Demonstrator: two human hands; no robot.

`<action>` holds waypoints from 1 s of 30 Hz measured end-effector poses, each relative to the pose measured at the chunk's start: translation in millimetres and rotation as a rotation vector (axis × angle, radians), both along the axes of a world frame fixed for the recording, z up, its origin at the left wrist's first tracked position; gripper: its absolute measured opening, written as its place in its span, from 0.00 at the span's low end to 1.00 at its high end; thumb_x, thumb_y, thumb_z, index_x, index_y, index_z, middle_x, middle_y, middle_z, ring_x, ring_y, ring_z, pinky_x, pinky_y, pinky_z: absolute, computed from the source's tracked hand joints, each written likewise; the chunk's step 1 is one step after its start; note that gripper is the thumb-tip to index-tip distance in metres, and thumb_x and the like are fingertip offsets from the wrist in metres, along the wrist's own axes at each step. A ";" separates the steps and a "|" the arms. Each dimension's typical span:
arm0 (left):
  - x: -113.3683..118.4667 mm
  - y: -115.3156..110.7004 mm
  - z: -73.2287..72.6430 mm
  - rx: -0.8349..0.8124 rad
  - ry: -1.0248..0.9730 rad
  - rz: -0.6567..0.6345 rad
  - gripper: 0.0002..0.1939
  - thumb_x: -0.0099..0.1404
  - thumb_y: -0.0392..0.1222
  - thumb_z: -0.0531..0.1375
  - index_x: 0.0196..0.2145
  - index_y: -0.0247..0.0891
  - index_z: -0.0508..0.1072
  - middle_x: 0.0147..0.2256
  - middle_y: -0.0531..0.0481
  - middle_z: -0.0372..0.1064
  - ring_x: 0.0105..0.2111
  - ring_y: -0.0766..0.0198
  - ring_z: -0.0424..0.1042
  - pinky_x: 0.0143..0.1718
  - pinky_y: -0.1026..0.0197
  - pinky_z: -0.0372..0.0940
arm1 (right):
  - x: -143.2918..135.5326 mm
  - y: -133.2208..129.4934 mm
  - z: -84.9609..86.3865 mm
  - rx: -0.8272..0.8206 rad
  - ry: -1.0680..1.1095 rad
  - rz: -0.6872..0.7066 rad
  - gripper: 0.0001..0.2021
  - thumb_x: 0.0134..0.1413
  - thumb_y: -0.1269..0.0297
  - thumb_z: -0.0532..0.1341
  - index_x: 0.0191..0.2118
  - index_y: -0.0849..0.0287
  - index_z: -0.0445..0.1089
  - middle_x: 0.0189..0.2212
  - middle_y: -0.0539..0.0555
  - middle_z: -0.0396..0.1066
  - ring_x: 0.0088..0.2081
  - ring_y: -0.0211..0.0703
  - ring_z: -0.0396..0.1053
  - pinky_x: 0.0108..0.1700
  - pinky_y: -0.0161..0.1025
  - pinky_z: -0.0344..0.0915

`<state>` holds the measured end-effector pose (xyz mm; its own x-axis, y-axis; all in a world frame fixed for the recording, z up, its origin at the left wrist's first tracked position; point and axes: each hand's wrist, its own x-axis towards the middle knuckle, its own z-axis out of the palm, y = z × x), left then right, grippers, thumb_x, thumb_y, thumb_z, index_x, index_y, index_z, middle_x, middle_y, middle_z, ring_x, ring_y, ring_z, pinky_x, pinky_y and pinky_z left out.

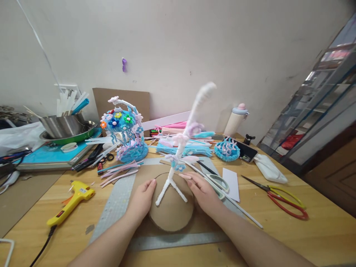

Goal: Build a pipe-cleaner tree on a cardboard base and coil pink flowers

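Left hand point(143, 198) and right hand point(201, 189), fingers curved, grasp a cardboard disc point(171, 218) beneath a white stem point(194, 107), already flowered (forked legs point(164, 193) and disc undecorated)

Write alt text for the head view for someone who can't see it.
Left hand and right hand touch opposite sides of a round brown cardboard disc, where a fuzzy white forked stem with pastel flowers stands. Behind sits a fuzzy blue flower-covered ornament; a yellow glue gun lies left, scissors with red and yellow handles right.
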<state>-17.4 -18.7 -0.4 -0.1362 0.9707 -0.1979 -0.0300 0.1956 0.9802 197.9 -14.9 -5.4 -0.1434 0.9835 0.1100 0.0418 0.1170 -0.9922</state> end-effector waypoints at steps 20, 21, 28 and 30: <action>-19.4 -35.3 3.5 0.229 1.308 -0.638 0.30 0.68 0.58 0.40 0.64 0.48 0.41 0.65 0.56 0.36 0.65 0.57 0.36 0.63 0.43 0.34 | 11.2 -13.9 13.1 0.317 -1.045 0.399 0.26 0.64 0.48 0.39 0.65 0.45 0.33 0.66 0.49 0.37 0.66 0.49 0.32 0.60 0.66 0.21; -19.0 -35.2 1.9 0.243 1.326 -0.627 0.30 0.68 0.58 0.40 0.64 0.47 0.40 0.65 0.56 0.36 0.65 0.57 0.37 0.62 0.43 0.34 | 10.7 -13.9 11.8 0.328 -1.054 0.400 0.27 0.64 0.48 0.39 0.65 0.45 0.33 0.65 0.49 0.37 0.66 0.49 0.32 0.60 0.67 0.21; -23.0 -33.8 -5.3 0.363 1.336 -0.641 0.30 0.67 0.58 0.42 0.63 0.52 0.39 0.64 0.57 0.39 0.64 0.56 0.40 0.62 0.41 0.32 | 9.9 -15.1 7.4 0.373 -1.096 0.416 0.29 0.63 0.46 0.39 0.65 0.47 0.31 0.66 0.49 0.35 0.66 0.48 0.32 0.60 0.67 0.22; -25.0 -32.9 -4.9 0.379 1.324 -0.653 0.30 0.68 0.58 0.43 0.63 0.53 0.37 0.65 0.57 0.39 0.64 0.55 0.40 0.62 0.41 0.32 | 10.4 -15.0 7.7 0.387 -1.102 0.418 0.29 0.63 0.46 0.39 0.65 0.47 0.31 0.66 0.49 0.35 0.66 0.48 0.32 0.60 0.67 0.23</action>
<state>-42.4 -51.6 -5.2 0.4493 0.8932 -0.0155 0.8719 -0.4346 0.2257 208.4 -29.9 2.2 -0.6381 0.7699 0.0051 0.7203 0.5994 -0.3491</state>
